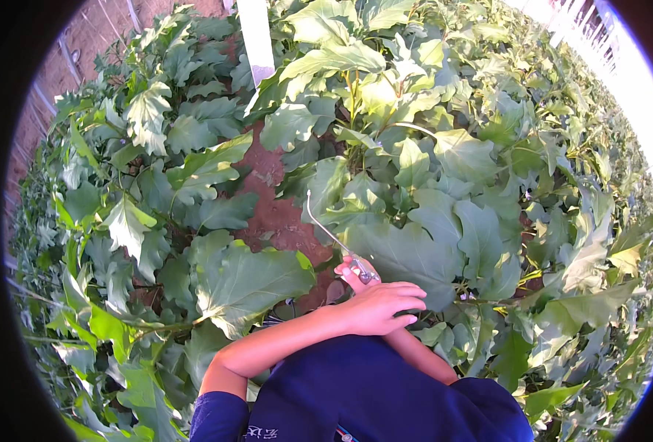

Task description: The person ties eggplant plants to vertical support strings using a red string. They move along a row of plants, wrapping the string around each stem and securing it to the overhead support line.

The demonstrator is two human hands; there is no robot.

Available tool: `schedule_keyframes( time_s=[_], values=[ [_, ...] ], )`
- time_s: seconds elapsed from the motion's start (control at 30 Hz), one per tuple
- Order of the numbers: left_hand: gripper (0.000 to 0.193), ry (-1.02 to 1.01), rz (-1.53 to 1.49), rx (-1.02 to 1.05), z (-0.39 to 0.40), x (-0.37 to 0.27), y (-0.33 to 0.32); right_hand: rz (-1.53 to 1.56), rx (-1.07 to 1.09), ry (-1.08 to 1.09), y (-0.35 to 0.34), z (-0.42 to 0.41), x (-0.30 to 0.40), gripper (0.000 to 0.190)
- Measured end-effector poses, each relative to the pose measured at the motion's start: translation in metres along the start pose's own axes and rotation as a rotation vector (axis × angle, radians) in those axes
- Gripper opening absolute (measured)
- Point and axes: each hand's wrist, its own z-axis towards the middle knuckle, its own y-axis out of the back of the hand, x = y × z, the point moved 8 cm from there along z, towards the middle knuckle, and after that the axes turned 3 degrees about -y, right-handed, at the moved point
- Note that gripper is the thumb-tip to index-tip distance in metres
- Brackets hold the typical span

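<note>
My right hand (353, 274) is closed around the handle end of a thin metal wand (326, 229). The wand runs up and to the left over the leaves, ending in a bent tip; what kind of tool it is, I cannot tell. My left hand (387, 307) lies across my right wrist, with its fingers extended and slightly apart and nothing visible in it. It partly hides my right wrist. Broad eggplant leaves (409, 259) spread just beyond both hands. A large leaf (254, 282) is at the left, above my left forearm.
Bare reddish soil (277, 215) shows in a narrow gap between the dense eggplants. A white strip (257, 38) hangs or stands at the top. Thin lines (70, 61) cross the soil at the upper left. Pale, bright sheeting (624, 72) borders the plants on the right.
</note>
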Motion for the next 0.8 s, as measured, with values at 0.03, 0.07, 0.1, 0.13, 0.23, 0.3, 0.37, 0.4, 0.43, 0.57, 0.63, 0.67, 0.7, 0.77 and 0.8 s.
schedule_keyframes(
  time_s=[0.03, 0.07, 0.1, 0.13, 0.23, 0.3, 0.37, 0.4, 0.43, 0.57, 0.63, 0.67, 0.7, 0.77, 0.8],
  values=[
    [0.031, -0.022, 0.004, 0.000, 0.005, 0.004, 0.016, 0.005, -0.001, 0.008, 0.000, 0.014, 0.004, 0.031],
    [0.031, 0.031, -0.054, -0.030, 0.008, 0.012, 0.040, 0.022, -0.027, -0.054, 0.000, 0.032, 0.002, 0.033],
    [0.034, -0.011, -0.043, -0.033, 0.012, 0.018, 0.058, 0.035, -0.066, -0.126, 0.001, 0.041, 0.003, 0.035],
    [0.033, 0.012, -0.042, -0.060, 0.013, 0.025, 0.078, 0.087, -0.125, -0.085, -0.012, 0.054, 0.023, 0.034],
    [0.029, 0.042, -0.067, -0.165, 0.018, 0.039, 0.142, -0.145, -0.090, 0.075, -0.010, 0.081, 0.045, 0.036],
    [0.026, 0.077, -0.026, -0.307, 0.017, 0.063, 0.193, -0.814, -0.171, 0.317, -0.006, 0.094, 0.067, 0.034],
    [0.025, 0.116, 0.092, -0.437, 0.020, 0.103, 0.243, -0.192, -0.407, 0.134, -0.004, 0.112, 0.085, 0.030],
    [0.026, 0.209, 0.070, -0.424, 0.024, 0.137, 0.261, -0.169, -0.476, 0.188, 0.002, 0.118, 0.091, 0.028],
    [0.028, 0.297, 0.061, -0.387, 0.029, 0.176, 0.272, -0.189, -0.546, 0.198, 0.005, 0.124, 0.097, 0.029],
    [0.032, 0.317, 0.300, 0.003, 0.062, 0.294, 0.279, -0.180, -0.777, 0.219, 0.019, 0.158, 0.090, 0.030],
    [0.033, 0.195, 0.320, 0.088, 0.062, 0.340, 0.270, -0.196, -0.870, 0.208, 0.027, 0.175, 0.073, 0.029],
    [0.033, 0.119, 0.318, 0.081, 0.058, 0.361, 0.271, -0.212, -0.912, 0.201, 0.027, 0.184, 0.067, 0.029],
    [0.032, 0.042, 0.314, 0.076, 0.057, 0.370, 0.275, -0.224, -0.957, 0.193, 0.027, 0.191, 0.061, 0.028],
    [0.032, 0.227, 0.288, 0.223, 0.047, 0.382, 0.288, -0.314, -1.025, 0.125, 0.031, 0.205, 0.043, 0.029],
    [0.033, 0.270, 0.262, 0.271, 0.037, 0.391, 0.298, -0.396, -1.027, 0.056, 0.034, 0.213, 0.032, 0.029]
  ],
)
